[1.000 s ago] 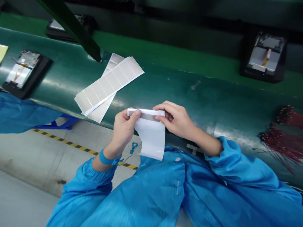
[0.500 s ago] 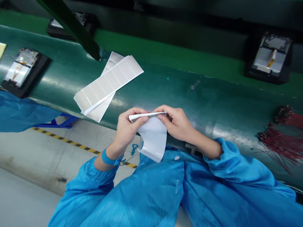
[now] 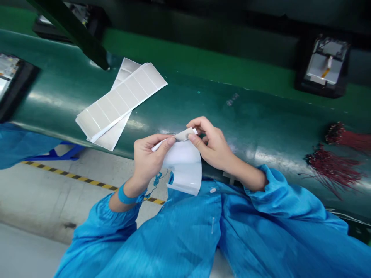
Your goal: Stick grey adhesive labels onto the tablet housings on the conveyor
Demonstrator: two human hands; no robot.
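Peeling grey label point(image 3: 184, 134) off white backing sheet point(image 3: 182, 164), left hand point(image 3: 149, 160) pinched on the backing's edge, right hand point(image 3: 213, 146) pinched on the label's end; next pull wants slow, even tension.

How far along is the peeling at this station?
Done: the white backing sheet hangs mostly bare. In hand: the left hand and right hand pinch a grey strip at its top edge. Left: the two sheets of grey pads on the green belt carry their pads.
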